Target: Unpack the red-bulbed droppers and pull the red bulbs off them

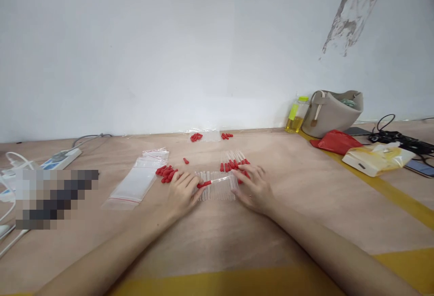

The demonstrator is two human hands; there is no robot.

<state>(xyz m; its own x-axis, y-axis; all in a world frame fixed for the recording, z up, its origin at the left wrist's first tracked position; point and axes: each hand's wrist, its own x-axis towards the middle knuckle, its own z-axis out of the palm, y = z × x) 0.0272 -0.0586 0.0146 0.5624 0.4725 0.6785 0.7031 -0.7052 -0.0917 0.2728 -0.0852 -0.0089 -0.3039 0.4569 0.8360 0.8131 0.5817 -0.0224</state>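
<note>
Between my hands is a glass dropper (220,179), its clear tube joined to a red rubber bulb (204,184). My left hand (184,191) is closed, pinching the bulb end. The fingers of my right hand (254,187) are closed around the tube's far end. Beneath it lies a row of clear glass tubes (217,193), partly hidden by both hands. A pile of red rubber bulbs (166,174) sits beside my left hand. Several droppers with red bulbs (231,164) lie just beyond my right hand, which covers some of them.
Clear zip bags (135,180) lie on the left, near a power strip (63,158). One loose red bulb (186,161) lies farther back; a clear bag with red bulbs (210,135) is by the wall. At right stand a bottle (297,115) and a grey bag (334,113).
</note>
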